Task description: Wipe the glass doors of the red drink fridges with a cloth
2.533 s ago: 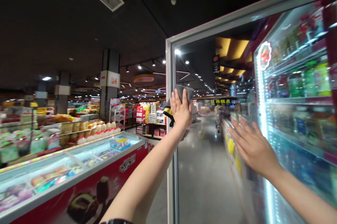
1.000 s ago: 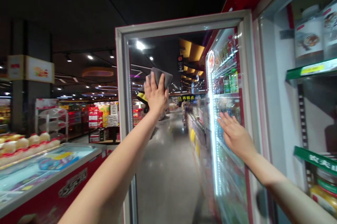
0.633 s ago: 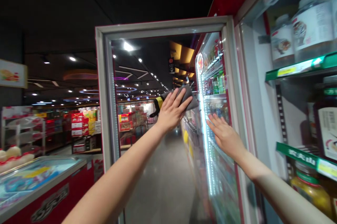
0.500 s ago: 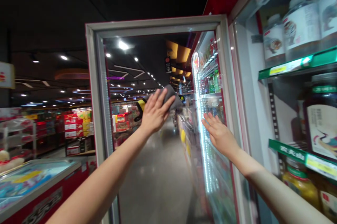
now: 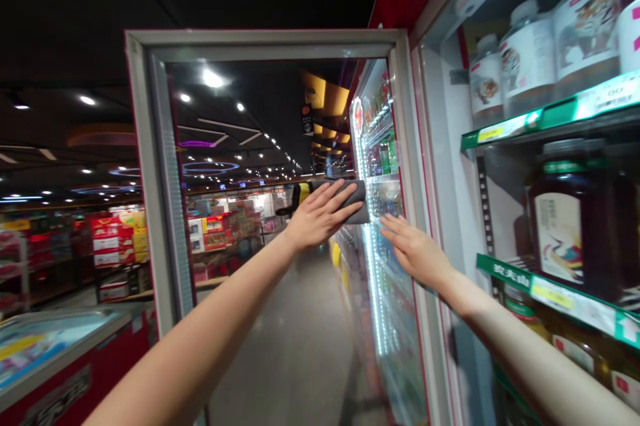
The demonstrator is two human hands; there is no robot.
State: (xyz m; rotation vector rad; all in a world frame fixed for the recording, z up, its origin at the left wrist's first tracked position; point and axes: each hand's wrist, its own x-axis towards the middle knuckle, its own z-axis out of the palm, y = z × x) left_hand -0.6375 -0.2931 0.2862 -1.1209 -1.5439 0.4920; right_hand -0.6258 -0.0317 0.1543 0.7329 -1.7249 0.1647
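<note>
My left hand (image 5: 321, 214) presses a folded grey cloth (image 5: 361, 203) with a black-and-yellow edge against the glass of an open cooler door (image 5: 277, 43). Its fingers lie along the cloth and point to the right. Close to the cloth's right end is my right hand (image 5: 417, 253), empty, with its fingers stretched out toward the glass near the door's hinge side. Whether the right fingertips touch the pane I cannot tell.
On the right, cooler shelves hold labelled bottles (image 5: 557, 219) behind green price strips (image 5: 545, 119). A chest freezer (image 5: 65, 359) stands at lower left, with red boxed goods (image 5: 113, 239) behind it. Through the glass, an aisle floor (image 5: 285, 339) runs past another lit cooler (image 5: 373, 266).
My left hand has slid the cloth rightward and slightly down on the glass, closer to my right hand. The cloth now lies more level. The view has turned a little to the right.
</note>
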